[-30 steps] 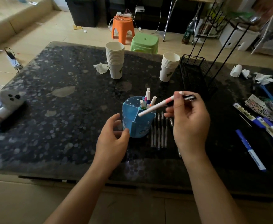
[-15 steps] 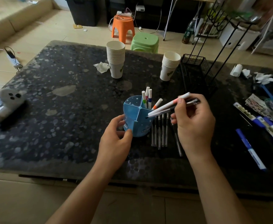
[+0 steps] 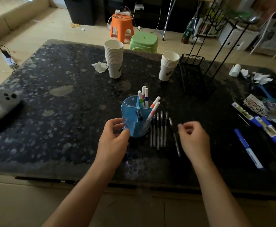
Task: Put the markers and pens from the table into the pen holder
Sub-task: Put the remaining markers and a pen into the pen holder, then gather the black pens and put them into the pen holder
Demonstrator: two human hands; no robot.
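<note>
A blue pen holder (image 3: 132,117) with dividers stands mid-table. Several white markers (image 3: 143,97) stick up from its far compartments, a pink-banded marker (image 3: 152,113) leans in the right one, and a dark pen (image 3: 139,115) sits in the near one. My left hand (image 3: 113,140) grips the holder's near left wall. My right hand (image 3: 193,140) hovers empty, fingers loosely curled, just right of a row of dark pens (image 3: 158,131) lying beside the holder. One more dark pen (image 3: 175,138) lies slanted under my right fingers.
Two stacks of paper cups (image 3: 114,60) (image 3: 168,66) stand behind the holder, with a black wire basket (image 3: 196,72) to the right. Blue markers (image 3: 248,149) and packaging lie at the right edge. A white gadget (image 3: 1,104) rests at the left edge.
My right hand has dropped the pink-banded marker and the dark pen into the holder and drawn back to the right, empty. My left hand stays on the holder.
</note>
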